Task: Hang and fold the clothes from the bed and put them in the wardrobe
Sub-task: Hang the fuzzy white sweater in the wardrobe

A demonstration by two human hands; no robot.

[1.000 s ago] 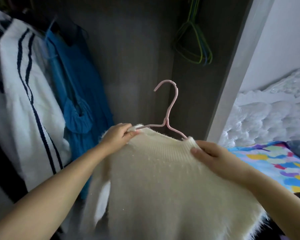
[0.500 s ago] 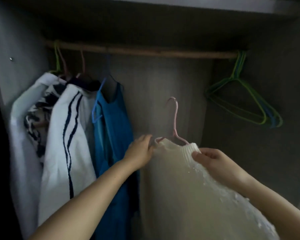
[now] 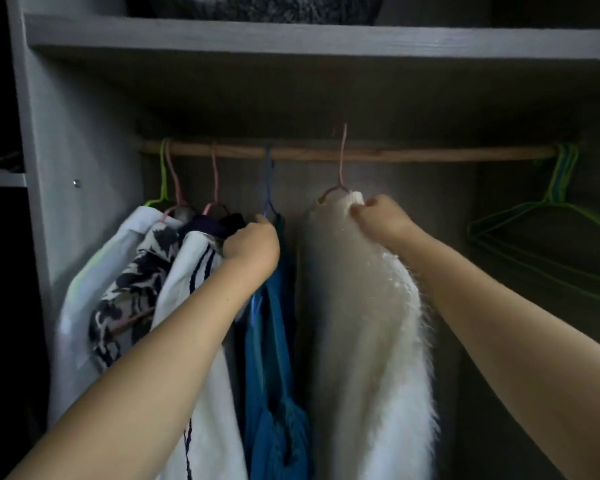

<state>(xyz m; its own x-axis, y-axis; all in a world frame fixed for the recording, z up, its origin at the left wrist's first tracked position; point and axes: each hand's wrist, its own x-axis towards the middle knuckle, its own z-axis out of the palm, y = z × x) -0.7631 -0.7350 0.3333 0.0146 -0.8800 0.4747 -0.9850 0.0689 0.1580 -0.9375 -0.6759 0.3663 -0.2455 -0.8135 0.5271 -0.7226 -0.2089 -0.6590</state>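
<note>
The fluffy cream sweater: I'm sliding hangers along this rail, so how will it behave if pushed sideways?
The fluffy cream sweater hangs limp from its pink hanger, so it would probably sway and fold rather than resist. Its long pile looks soft, likely snagging slightly on neighbours.

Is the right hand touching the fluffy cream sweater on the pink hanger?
Touching. The head view shows the right hand pinching the fluffy cream sweater at its ribbed collar.

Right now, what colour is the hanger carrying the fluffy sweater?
Pink hanger, seen in the head view.
</note>
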